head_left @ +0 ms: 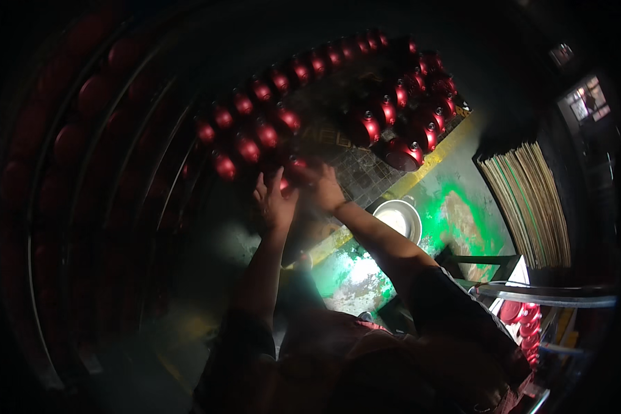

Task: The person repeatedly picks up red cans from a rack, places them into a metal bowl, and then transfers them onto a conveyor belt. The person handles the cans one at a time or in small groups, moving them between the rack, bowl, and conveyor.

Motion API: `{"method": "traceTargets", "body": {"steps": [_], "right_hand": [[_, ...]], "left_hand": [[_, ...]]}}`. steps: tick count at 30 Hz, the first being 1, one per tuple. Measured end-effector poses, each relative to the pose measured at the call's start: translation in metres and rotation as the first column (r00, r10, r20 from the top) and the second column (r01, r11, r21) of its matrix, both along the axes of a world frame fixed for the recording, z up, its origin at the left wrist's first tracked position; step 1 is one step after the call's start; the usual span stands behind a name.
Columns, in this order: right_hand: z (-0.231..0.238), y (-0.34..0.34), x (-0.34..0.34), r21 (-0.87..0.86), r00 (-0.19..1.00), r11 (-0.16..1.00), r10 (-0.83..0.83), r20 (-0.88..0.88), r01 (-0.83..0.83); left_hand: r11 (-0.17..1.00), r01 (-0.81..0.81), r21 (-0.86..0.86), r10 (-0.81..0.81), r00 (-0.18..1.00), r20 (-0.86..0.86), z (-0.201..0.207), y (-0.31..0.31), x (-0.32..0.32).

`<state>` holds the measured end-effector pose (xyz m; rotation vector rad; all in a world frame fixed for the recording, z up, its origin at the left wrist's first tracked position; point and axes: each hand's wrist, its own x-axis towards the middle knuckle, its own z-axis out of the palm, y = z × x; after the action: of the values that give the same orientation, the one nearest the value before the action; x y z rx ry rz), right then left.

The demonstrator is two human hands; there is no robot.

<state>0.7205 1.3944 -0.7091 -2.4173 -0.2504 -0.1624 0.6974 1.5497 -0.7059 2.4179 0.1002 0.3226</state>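
Note:
My left hand (277,201) reaches in among glossy red rounded cylinders with small necks on top. Its fingers are spread, and one red cylinder (286,185) shows right beside its thumb. Close by on the right is my right hand (326,188), its fingertips lost in shadow and blur near another red cylinder (297,163). Whether those fingers touch it cannot be made out. More of these cylinders stand in front of both hands, including a near one (247,148) and a long row (281,81) running away to the far right.
A second cluster of red cylinders (402,153) sits right of the dark gridded surface (372,174). A pale round pan (400,215) rests on the green worn floor (462,214). Stacked flat sheets (528,207) stand at right. Shadowy racks (90,152) with red round things line the left.

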Motion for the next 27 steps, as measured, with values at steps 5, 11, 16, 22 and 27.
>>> {"method": "traceTargets", "body": {"steps": [5, 11, 16, 22, 27], "right_hand": [[-0.036, 0.028, 0.05, -0.108, 1.0, 0.994, -0.008, 0.021, 0.01], [-0.033, 0.015, 0.05, 0.115, 0.99, 0.984, -0.14, 0.019, 0.137], [-0.02, -0.053, -0.016, 0.369, 0.961, 0.897, -0.174, -0.214, 0.244], [0.013, -0.181, -0.174, 0.771, 0.784, 0.17, -0.247, -0.569, 0.613], [0.031, -0.258, -0.259, 0.879, 0.81, -0.326, -0.368, -0.456, 0.347]], "left_hand": [[0.994, 0.112, 0.011, -0.112, 0.971, 0.213, -0.024, 0.011, 0.034], [0.999, 0.046, -0.009, -0.045, 0.996, 0.075, -0.041, 0.016, 0.021], [0.988, 0.15, -0.023, -0.143, 0.974, 0.177, -0.048, 0.024, 0.021], [0.874, 0.214, -0.437, -0.268, 0.961, -0.066, -0.022, 0.007, -0.022], [0.285, 0.05, -0.957, -0.486, 0.868, -0.099, 0.026, -0.079, -0.087]]}}
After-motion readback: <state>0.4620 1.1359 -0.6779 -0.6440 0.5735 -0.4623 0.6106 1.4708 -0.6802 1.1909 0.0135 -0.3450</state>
